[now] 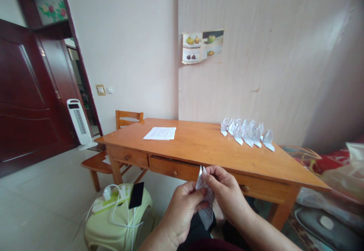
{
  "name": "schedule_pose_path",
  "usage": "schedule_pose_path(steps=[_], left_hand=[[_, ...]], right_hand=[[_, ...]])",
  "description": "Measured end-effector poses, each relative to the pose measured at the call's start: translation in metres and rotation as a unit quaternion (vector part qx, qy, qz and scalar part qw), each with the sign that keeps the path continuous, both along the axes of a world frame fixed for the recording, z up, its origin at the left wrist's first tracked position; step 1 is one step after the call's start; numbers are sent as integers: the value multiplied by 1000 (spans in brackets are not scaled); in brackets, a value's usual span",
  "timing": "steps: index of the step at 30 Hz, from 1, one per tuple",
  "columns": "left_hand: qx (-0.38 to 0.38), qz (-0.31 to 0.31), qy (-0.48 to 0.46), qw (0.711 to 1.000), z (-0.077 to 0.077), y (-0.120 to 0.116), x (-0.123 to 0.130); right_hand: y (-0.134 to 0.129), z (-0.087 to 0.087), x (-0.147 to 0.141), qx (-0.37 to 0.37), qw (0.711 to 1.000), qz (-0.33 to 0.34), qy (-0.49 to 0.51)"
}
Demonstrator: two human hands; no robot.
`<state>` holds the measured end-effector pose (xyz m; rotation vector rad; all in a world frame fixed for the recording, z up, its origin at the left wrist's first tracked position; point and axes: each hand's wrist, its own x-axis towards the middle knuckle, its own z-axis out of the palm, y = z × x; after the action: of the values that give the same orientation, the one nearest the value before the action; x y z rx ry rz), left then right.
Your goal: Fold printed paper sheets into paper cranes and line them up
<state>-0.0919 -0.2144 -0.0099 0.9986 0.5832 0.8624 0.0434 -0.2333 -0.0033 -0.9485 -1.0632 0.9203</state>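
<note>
Between my two hands is a folded paper piece (207,211), printed with small marks, with two pointed tips upward and a flat tail hanging down. My left hand (182,205) is closed on its left side, thumb across the paper. My right hand (224,188) pinches it near the upper tips. Both hands are in front of the table edge, above my lap. Several finished-looking folded paper figures (247,133) of the same kind stand grouped on the table's right part. A stack of printed paper sheets (159,133) lies flat on the left part.
The wooden table (193,137) has drawers, the middle one slightly pulled out. At lower left a pale green stool (105,232) bears a power strip, white cables and a black phone (137,195). A wooden chair (129,116) stands behind; bags (338,175) lie at right.
</note>
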Motion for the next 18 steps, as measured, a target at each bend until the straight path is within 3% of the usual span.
schedule_pose_path(steps=[18], left_hand=[[6, -4, 23, 1000, -5, -2, 3]], right_hand=[[2, -1, 1, -1, 999, -35, 12]])
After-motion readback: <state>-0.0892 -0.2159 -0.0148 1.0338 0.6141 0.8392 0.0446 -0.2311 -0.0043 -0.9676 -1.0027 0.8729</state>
